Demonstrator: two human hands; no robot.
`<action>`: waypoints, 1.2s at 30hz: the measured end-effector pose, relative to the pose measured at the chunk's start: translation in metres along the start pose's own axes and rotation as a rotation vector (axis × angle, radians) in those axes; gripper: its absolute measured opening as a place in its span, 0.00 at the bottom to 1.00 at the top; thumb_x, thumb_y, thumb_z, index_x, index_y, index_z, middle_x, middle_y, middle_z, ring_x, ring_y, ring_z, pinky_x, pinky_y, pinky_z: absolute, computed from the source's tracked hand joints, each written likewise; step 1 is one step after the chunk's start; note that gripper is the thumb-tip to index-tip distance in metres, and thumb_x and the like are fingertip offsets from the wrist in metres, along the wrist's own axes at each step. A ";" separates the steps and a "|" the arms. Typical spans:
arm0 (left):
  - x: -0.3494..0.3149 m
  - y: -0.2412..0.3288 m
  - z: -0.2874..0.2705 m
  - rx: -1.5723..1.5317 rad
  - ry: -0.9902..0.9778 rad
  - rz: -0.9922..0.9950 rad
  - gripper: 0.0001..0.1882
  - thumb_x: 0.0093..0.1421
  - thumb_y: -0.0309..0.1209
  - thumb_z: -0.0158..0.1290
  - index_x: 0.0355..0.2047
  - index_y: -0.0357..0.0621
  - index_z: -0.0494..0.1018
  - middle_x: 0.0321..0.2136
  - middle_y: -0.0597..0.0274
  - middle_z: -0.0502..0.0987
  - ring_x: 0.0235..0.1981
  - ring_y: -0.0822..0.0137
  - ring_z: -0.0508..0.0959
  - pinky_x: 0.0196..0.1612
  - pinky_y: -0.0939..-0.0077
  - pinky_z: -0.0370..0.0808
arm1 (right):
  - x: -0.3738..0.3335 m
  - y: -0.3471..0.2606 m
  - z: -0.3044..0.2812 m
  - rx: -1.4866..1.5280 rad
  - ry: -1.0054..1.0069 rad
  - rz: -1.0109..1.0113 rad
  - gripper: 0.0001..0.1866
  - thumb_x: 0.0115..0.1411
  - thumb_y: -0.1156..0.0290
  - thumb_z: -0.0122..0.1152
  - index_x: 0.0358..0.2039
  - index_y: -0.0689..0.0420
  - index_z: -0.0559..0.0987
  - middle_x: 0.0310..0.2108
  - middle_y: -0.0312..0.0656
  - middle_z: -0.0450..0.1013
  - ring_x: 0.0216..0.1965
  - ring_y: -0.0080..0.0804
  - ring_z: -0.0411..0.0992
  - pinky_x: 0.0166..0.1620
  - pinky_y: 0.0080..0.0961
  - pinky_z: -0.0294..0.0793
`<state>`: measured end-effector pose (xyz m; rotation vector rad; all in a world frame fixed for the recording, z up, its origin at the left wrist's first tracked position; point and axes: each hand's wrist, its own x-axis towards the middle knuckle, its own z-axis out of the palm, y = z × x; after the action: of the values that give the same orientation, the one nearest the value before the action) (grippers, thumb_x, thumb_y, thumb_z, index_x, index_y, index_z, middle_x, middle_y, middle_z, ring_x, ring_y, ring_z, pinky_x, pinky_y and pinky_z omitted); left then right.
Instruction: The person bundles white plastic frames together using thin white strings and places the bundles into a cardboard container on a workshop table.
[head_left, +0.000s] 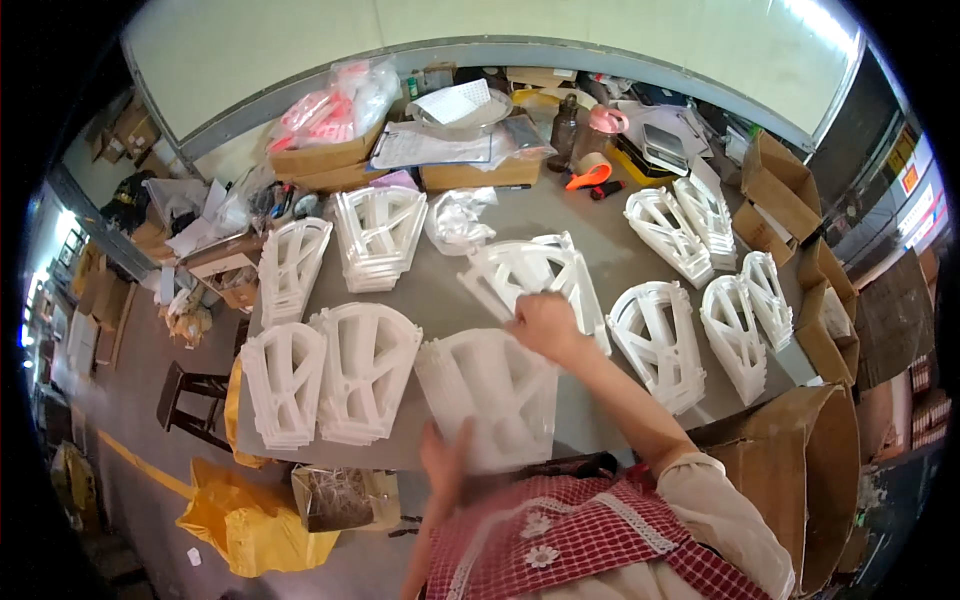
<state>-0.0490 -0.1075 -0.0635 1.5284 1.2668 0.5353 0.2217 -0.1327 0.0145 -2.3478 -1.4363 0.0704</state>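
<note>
White fan-shaped plastic frames with openings stand in stacks on a grey table. At the middle, my right hand reaches over to one stack of frames, its fingers curled closed on the near edge of a frame. Closer to me, a blurred stack of white frames lies at the table's front edge. My left hand is at the lower left side of this near stack, smeared by motion, so its grip does not show. Frame stacks stand to the left, and further stacks to the right.
Along the back lie a carton of plastic bags, a clipboard with papers, a brown bottle, an orange tape roll and a small scale. Open cardboard boxes line the right side. A yellow bag lies on the floor.
</note>
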 end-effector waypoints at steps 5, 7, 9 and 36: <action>0.009 -0.019 0.003 0.015 0.008 0.024 0.37 0.47 0.50 0.68 0.44 0.29 0.72 0.38 0.47 0.79 0.37 0.61 0.79 0.42 0.69 0.74 | -0.044 -0.048 0.032 0.107 -0.324 -0.063 0.19 0.53 0.51 0.59 0.28 0.57 0.79 0.26 0.48 0.77 0.31 0.51 0.76 0.38 0.45 0.74; 0.013 -0.025 0.003 0.048 0.021 0.032 0.36 0.47 0.49 0.68 0.44 0.29 0.71 0.38 0.47 0.79 0.37 0.62 0.78 0.42 0.69 0.74 | -0.056 -0.063 0.049 0.115 -0.332 -0.102 0.20 0.55 0.51 0.58 0.28 0.57 0.79 0.27 0.49 0.77 0.32 0.50 0.76 0.38 0.45 0.74; 0.015 -0.032 0.004 0.059 0.028 0.040 0.37 0.47 0.48 0.69 0.45 0.28 0.71 0.39 0.47 0.79 0.38 0.61 0.79 0.43 0.68 0.74 | -0.064 -0.074 0.058 0.151 -0.283 -0.130 0.19 0.56 0.52 0.56 0.27 0.58 0.79 0.27 0.50 0.77 0.32 0.50 0.77 0.37 0.46 0.74; -0.002 0.014 0.006 0.173 -0.072 -0.047 0.48 0.45 0.53 0.67 0.55 0.27 0.63 0.50 0.40 0.73 0.49 0.48 0.75 0.52 0.61 0.69 | -0.037 0.149 -0.080 0.112 0.683 0.307 0.09 0.59 0.65 0.59 0.32 0.56 0.81 0.27 0.51 0.75 0.30 0.54 0.74 0.34 0.43 0.72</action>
<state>-0.0386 -0.1108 -0.0529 1.6411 1.3171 0.3443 0.3493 -0.2480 0.0305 -2.1631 -0.7227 -0.5053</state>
